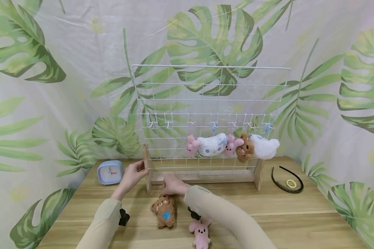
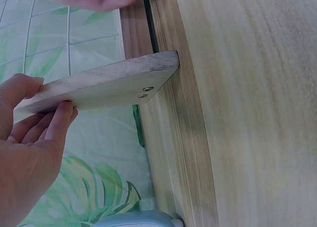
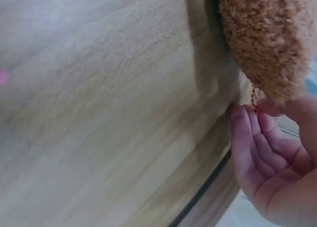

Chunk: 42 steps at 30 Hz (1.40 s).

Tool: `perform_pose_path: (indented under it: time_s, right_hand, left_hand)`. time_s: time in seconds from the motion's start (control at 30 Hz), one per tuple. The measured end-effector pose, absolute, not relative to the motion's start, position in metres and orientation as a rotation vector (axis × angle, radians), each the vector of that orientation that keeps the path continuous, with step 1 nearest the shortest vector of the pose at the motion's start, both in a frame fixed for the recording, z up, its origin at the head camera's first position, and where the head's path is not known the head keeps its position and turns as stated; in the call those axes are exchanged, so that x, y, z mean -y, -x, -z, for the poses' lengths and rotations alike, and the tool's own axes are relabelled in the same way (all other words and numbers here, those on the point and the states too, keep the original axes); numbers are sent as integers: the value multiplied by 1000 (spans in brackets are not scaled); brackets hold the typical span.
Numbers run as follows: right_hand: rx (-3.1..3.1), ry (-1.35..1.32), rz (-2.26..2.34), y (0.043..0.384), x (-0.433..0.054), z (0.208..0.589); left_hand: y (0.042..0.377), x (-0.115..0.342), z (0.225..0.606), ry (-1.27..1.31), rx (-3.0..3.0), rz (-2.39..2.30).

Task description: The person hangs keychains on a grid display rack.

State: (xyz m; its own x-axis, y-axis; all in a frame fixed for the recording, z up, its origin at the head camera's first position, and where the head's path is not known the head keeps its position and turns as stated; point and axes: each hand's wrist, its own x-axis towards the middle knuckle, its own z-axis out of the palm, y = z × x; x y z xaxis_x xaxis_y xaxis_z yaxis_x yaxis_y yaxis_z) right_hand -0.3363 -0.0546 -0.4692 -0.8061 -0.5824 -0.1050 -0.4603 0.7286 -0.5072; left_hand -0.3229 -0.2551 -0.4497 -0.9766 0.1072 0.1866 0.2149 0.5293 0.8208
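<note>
My left hand (image 1: 133, 175) holds the wooden side post (image 2: 106, 83) of a white wire grid rack (image 1: 210, 100), thumb on one face and fingers on the other. In front of the rack's base, my right hand (image 1: 174, 185) pinches the thin beaded chain (image 3: 254, 96) of a brown plush bear keychain (image 1: 164, 211) with a blue patch. The bear hangs from the fingertips just over the tabletop; whether it touches the wood I cannot tell. A pink plush rabbit (image 1: 201, 235) lies near the table's front, partly cut off by the frame.
On the rack's hooks hang a pink plush (image 1: 192, 146), a white cat plush (image 1: 212, 145), another brown bear (image 1: 245, 148) and a white plush (image 1: 265, 147). Two hooks (image 1: 168, 124) at left carry nothing. A blue clock (image 1: 110, 172) stands left; a black headband (image 1: 288, 189) and yellow ring (image 1: 291, 184) lie right.
</note>
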Motion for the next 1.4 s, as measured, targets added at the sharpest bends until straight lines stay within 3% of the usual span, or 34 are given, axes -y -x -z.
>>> perform_pose_path:
  time_s: [0.37,1.07,1.4]
  right_hand:
    - [-2684,1036,920,330,30,435]
    - [-2649,1290,1053,291,-10,365]
    - [-2714,1386,1009,291,-20,320]
  left_hand:
    - [323,256,452,268,2654,1419]
    - [324,258,453,279,2651,1404]
    - [323,254,453,287,2621,1397]
